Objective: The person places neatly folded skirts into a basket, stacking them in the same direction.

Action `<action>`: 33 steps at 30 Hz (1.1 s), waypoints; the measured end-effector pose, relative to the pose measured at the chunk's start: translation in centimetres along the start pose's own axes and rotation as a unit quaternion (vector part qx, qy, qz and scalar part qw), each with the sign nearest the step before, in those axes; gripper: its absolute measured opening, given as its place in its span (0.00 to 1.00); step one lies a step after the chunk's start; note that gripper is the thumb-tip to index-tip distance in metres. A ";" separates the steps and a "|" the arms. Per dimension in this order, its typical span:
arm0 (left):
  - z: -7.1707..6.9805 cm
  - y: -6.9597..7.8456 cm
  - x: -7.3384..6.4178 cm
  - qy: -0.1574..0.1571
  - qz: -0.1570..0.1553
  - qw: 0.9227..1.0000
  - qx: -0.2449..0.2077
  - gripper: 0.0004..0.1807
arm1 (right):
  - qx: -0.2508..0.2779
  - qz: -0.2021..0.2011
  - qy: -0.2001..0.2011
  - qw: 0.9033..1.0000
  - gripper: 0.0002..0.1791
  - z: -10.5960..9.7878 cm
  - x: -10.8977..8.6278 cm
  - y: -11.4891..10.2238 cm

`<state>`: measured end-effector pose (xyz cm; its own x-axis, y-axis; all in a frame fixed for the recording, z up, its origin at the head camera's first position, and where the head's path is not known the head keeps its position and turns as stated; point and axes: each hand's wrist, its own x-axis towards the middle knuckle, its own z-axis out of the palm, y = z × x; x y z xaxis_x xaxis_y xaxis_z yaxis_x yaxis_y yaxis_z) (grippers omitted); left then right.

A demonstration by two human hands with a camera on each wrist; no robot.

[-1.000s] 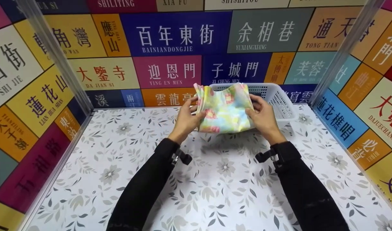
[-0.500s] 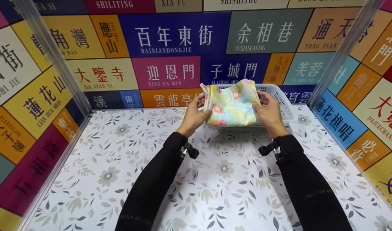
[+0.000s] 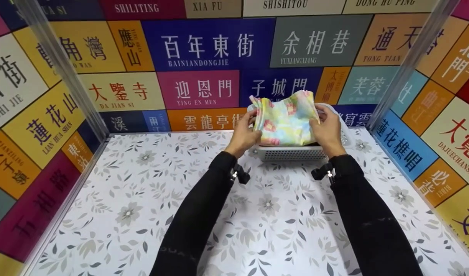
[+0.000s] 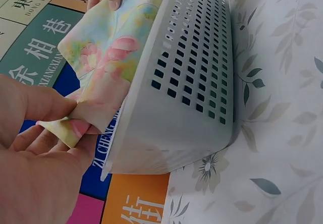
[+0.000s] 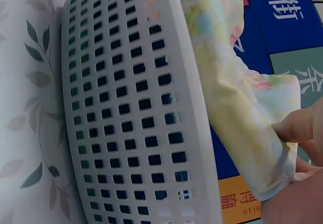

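Observation:
A folded piece of cloth (image 3: 286, 120), pastel yellow, blue and pink with flowers, is held up between both hands over a white plastic basket (image 3: 292, 154). My left hand (image 3: 244, 132) pinches its left edge, thumb in front and fingers behind. On the other side my right hand (image 3: 328, 128) pinches the right edge the same way. In the left wrist view the cloth (image 4: 108, 52) hangs at the basket rim, the left thumb pressing on its corner. The right wrist view has the cloth (image 5: 237, 103) beside the basket's perforated wall (image 5: 126, 103). The basket's inside is mostly hidden behind the cloth.
The basket stands at the back of a table (image 3: 142, 199) covered in white leaf-and-flower print. Behind it rises a wall (image 3: 207, 44) of coloured sign panels, with similar side walls left and right. Metal posts (image 3: 61, 69) mark the back corners.
Both hands have carried the cloth to the right and slightly away, from in front of the basket to over it. More of the basket's front wall shows below the cloth.

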<state>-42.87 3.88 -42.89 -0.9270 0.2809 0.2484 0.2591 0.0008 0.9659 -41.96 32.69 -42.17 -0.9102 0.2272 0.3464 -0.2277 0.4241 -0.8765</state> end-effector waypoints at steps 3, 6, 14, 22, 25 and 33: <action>0.5 -0.1 0.1 -0.007 0.001 1.000 0.028 0.49 | -0.021 0.019 0.005 1.000 0.32 0.0 0.3 0.4; 0.5 -0.1 0.0 -0.007 -0.001 0.995 0.100 0.45 | -0.050 0.023 -0.001 0.999 0.33 -0.1 0.6 1.0; -0.9 -0.7 -1.4 0.018 0.015 0.962 0.271 0.35 | -0.214 -0.025 -0.035 0.976 0.35 -1.1 0.0 3.0; -2.5 -1.4 -2.6 -0.006 0.038 0.957 0.288 0.32 | -0.233 -0.051 -0.049 0.970 0.28 -1.1 -0.7 2.9; -3.0 -1.4 -3.0 -0.021 0.045 0.950 0.310 0.31 | -0.232 -0.075 -0.054 0.968 0.27 -1.1 -1.2 3.0; -4.6 -1.5 -3.9 -0.031 0.059 0.929 0.364 0.31 | -0.227 -0.123 -0.076 0.963 0.25 -0.8 -2.5 3.2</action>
<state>-40.91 -1.59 -45.00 -0.8694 0.3744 0.3224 0.4927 0.6092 0.6214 -40.12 34.17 -45.56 -0.8961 -0.0447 0.4417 -0.2990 0.7961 -0.5262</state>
